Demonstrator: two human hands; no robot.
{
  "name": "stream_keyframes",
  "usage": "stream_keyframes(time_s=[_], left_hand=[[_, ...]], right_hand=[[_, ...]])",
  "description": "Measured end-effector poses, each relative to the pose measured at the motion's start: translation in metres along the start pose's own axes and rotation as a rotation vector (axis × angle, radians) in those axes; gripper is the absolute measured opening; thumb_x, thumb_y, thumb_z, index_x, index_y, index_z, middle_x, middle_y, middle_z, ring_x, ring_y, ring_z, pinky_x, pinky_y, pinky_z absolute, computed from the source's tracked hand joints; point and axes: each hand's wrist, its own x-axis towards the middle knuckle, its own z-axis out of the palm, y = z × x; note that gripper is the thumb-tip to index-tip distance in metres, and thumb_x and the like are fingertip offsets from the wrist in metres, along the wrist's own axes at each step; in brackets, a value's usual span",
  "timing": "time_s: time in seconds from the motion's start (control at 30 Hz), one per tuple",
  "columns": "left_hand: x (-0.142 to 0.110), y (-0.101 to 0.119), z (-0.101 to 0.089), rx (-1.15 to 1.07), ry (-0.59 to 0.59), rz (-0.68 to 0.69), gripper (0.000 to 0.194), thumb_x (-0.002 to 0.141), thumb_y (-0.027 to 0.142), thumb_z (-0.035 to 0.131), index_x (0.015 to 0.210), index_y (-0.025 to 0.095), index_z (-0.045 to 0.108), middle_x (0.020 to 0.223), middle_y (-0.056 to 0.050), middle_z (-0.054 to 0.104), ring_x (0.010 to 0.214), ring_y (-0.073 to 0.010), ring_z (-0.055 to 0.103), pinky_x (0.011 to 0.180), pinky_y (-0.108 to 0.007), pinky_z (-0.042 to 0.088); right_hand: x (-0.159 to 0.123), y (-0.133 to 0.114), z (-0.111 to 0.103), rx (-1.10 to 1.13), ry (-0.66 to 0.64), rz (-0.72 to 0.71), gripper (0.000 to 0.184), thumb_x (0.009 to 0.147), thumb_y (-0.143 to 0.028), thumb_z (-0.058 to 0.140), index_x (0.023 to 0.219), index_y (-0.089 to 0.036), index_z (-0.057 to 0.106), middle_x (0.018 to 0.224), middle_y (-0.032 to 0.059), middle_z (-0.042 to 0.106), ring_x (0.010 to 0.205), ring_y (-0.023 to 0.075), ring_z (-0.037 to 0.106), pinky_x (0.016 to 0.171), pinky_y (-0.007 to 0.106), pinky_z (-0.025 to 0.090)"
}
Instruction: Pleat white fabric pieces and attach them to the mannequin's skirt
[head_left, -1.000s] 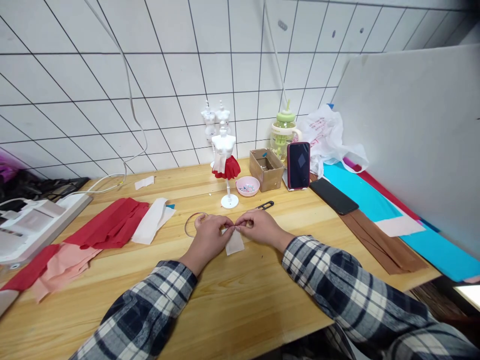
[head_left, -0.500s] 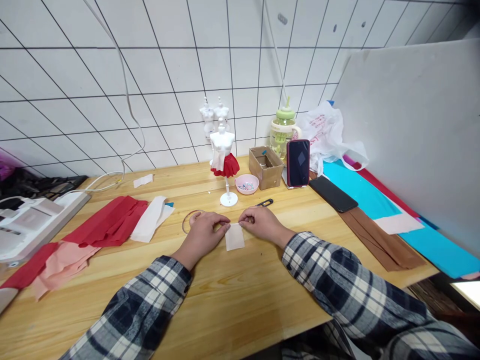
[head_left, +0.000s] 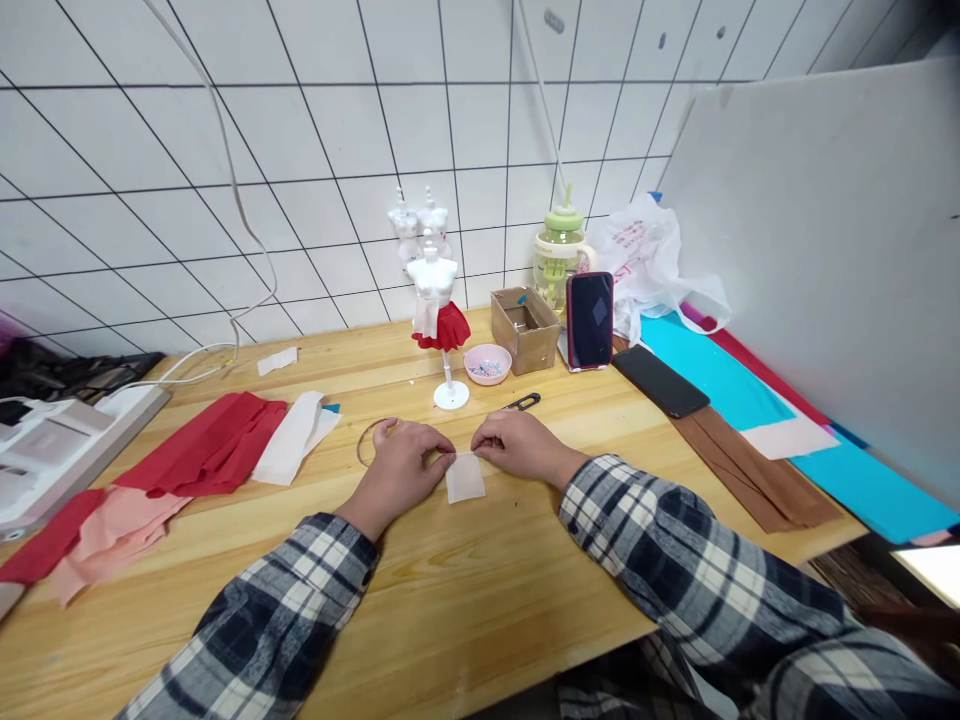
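Observation:
A small white piece of fabric (head_left: pixel 466 480) lies on the wooden table between my hands. My left hand (head_left: pixel 409 460) pinches its upper left corner between thumb and forefinger. At the upper right corner, the fingertips of my right hand (head_left: pixel 517 443) are pinched together on the cloth. Just beyond stands a miniature white dress form (head_left: pixel 433 275) on a round base, with a red skirt (head_left: pixel 442 328) and a white scrap at its front. A thin ring-shaped band (head_left: pixel 363 445) lies partly hidden behind my left hand. Black thread snips (head_left: pixel 523 402) rest beyond my right hand.
A pink bowl of beads (head_left: pixel 487 364), a cardboard box (head_left: pixel 534 345) and an upright phone (head_left: pixel 590 322) stand at the back. Red fabric (head_left: pixel 217 445) and a power strip (head_left: pixel 67 460) lie left. Brown cloth (head_left: pixel 757 475), a black phone (head_left: pixel 660 380) and blue fabric (head_left: pixel 862 485) lie right.
The whole view has shifted slightly, so most things sit a little further left. Both hands keep their pinch on the white fabric, with hardly any movement against the table.

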Motion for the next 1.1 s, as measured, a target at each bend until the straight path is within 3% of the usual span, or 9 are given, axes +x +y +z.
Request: stream_keyframes(time_s=[0.13, 0.77, 1.1], left_hand=[[0.0, 0.001, 0.0, 0.0, -0.021, 0.016, 0.018, 0.083, 0.039, 0.058, 0.084, 0.027, 0.072, 0.089, -0.003, 0.075, 0.092, -0.0242, 0.063, 0.108, -0.052, 0.017], [-0.002, -0.002, -0.004, 0.095, -0.037, 0.12, 0.014, 0.082, 0.03, 0.057, 0.083, 0.028, 0.07, 0.094, -0.001, 0.072, 0.097, -0.0241, 0.06, 0.104, -0.054, 0.016], [-0.004, 0.002, -0.015, 0.213, -0.065, 0.336, 0.019, 0.087, 0.021, 0.051, 0.086, 0.028, 0.068, 0.089, 0.0, 0.072, 0.096, -0.0232, 0.06, 0.105, -0.059, 0.016]], right_hand=[[0.0, 0.003, -0.002, 0.007, -0.044, -0.067, 0.011, 0.085, -0.015, 0.064, 0.09, -0.018, 0.073, 0.086, 0.0048, 0.071, 0.084, 0.0167, 0.062, 0.079, 0.028, 0.043], [-0.005, -0.003, -0.009, -0.148, -0.081, -0.101, 0.024, 0.089, -0.016, 0.056, 0.099, -0.023, 0.076, 0.09, 0.004, 0.068, 0.087, 0.0164, 0.061, 0.074, 0.026, 0.042], [-0.01, -0.004, -0.017, -0.164, -0.04, -0.119, 0.033, 0.086, -0.013, 0.054, 0.109, -0.025, 0.074, 0.092, 0.0033, 0.068, 0.085, 0.016, 0.061, 0.071, 0.027, 0.04]])
